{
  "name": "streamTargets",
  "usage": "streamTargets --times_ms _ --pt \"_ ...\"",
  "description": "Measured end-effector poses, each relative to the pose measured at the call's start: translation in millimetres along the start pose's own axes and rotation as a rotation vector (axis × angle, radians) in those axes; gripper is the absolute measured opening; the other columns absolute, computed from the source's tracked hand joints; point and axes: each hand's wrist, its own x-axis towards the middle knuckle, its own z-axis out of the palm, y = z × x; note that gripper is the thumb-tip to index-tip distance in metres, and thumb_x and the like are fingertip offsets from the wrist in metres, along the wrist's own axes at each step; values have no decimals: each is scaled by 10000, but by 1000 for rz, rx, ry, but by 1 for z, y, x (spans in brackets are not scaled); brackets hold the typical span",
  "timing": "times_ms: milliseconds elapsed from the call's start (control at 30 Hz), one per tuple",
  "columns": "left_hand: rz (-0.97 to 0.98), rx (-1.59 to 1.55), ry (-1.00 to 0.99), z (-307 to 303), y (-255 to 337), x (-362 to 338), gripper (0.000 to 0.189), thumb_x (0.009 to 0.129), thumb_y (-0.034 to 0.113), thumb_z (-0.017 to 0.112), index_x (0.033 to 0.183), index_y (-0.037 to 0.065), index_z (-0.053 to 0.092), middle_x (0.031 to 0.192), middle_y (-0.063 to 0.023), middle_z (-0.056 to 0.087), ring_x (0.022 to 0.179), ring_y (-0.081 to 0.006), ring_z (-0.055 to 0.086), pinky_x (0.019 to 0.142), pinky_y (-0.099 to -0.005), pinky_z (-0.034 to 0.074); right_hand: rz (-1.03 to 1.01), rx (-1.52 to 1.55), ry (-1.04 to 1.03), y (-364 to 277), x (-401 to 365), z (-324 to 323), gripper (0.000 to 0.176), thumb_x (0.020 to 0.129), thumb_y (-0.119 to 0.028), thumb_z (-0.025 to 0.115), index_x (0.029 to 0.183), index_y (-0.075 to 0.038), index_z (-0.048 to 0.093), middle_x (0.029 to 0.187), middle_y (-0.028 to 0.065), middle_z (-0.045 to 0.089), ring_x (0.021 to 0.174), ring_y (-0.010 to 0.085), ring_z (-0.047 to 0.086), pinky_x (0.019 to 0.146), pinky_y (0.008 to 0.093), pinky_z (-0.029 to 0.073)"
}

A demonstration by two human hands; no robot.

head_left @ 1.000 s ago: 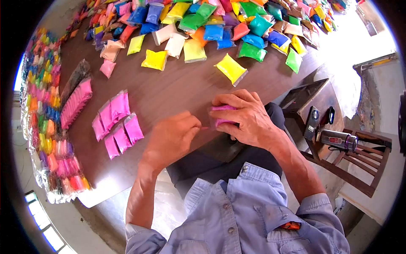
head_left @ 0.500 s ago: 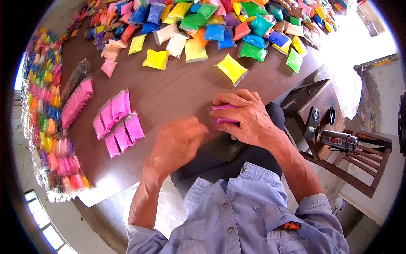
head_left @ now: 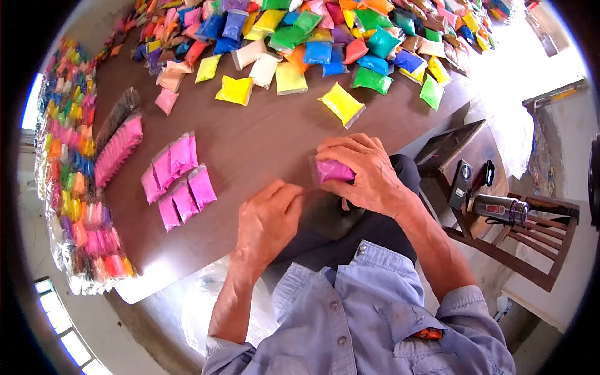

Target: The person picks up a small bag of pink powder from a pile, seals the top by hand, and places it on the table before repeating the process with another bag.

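My right hand (head_left: pixel 365 172) is closed round a pink packet (head_left: pixel 333 170) in clear plastic at the table's near edge. Its fingers lie over the top and the thumb is below, so part of the packet is hidden. Just left of it is my left hand (head_left: pixel 270 215), its fingers curled and pressed together towards the packet's left side. What it pinches, if anything, is too small to make out. Left of both hands lie several pink packets (head_left: pixel 182 154) in two short rows on the brown table (head_left: pixel 250 140).
A stack of pink packets (head_left: pixel 119 150) stands at the left, beside a long bank of bagged coloured packets (head_left: pixel 75 181). Loose coloured packets (head_left: pixel 317 52) are heaped at the back, with a yellow packet (head_left: pixel 342 104) nearer. At right, a flask (head_left: pixel 500 208) lies on a wooden stool.
My left hand has gone from a blurred movement to a steadier pinch beside the packet. My right hand keeps its hold, and more of the pink packet shows below its fingers.
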Motion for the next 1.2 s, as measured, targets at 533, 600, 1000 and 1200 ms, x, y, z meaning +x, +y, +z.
streamTargets --times_ms 533,600,1000,1200 --pt "9 248 133 33 3 49 62 947 100 711 907 69 676 884 -116 714 775 -384 707 661 -472 551 -21 17 54 2 -3 3 303 726 -182 918 994 -130 787 1139 40 688 1110 275 627 999 425 453" --pt "27 283 183 31 -6 56 105 962 120 698 882 73 650 859 -109 693 751 -380 702 642 -478 549 -22 19 69 2 -5 2 306 722 -180 922 993 -133 787 1141 37 689 1094 273 631 986 424 455" --pt "9 201 90 32 11 43 56 950 98 717 922 52 704 895 -133 717 797 -388 707 657 -468 543 -109 -25 188 1 -19 10 252 762 -191 894 957 -137 745 1144 43 672 1073 268 637 913 421 467" --pt "9 217 120 30 11 45 74 957 126 721 929 60 701 894 -125 723 774 -396 702 663 -483 543 -81 -39 190 0 -27 11 306 747 -191 901 999 -141 735 1140 51 667 1091 274 635 915 428 475"
